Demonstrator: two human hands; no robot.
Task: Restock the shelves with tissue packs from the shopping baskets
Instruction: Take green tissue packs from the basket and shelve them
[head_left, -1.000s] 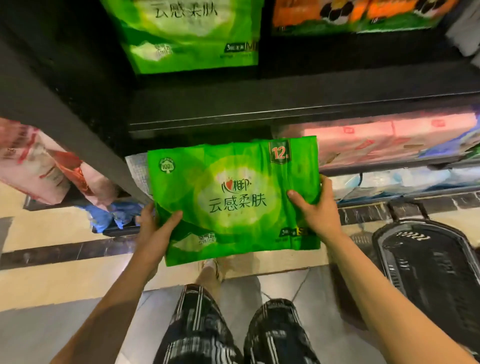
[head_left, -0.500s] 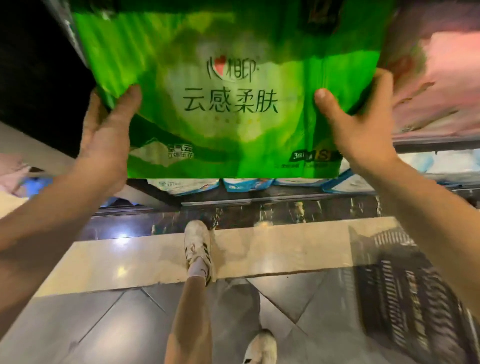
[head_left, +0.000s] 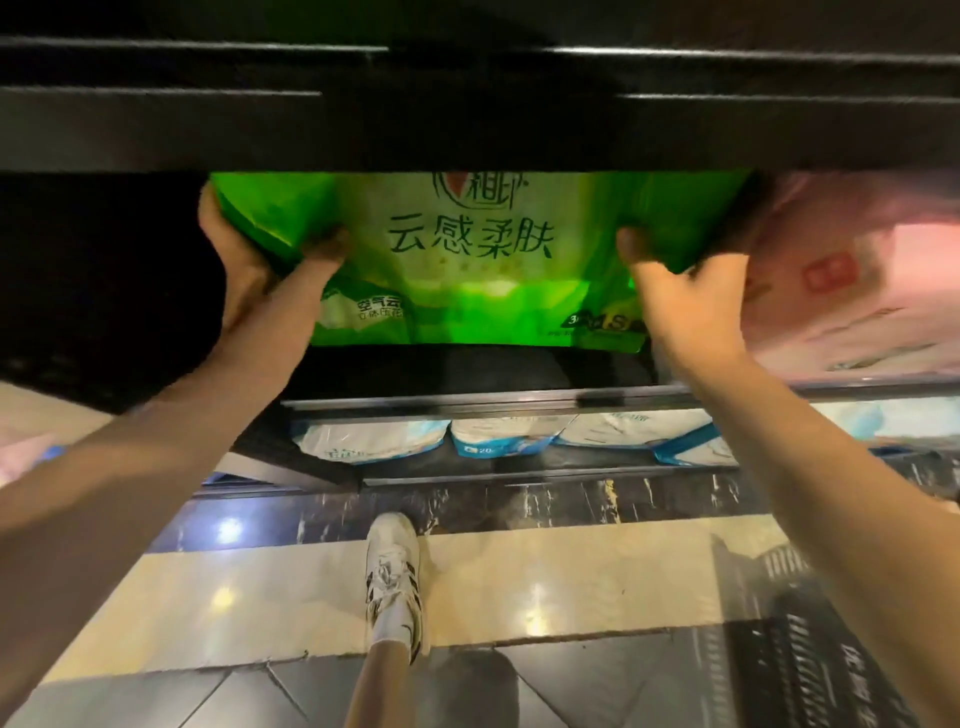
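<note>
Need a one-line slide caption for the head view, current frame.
Both hands, left hand and right hand, grip a green tissue pack on a dark shelf beside pink packs.

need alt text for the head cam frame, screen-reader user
Two bare hands, left hand and right hand, grip the sides of a green tissue pack and hold it on a dark shelf, beside a pink pack. Blue-and-white packs sit on the shelf below, above a tiled floor and one white sneaker.
</note>
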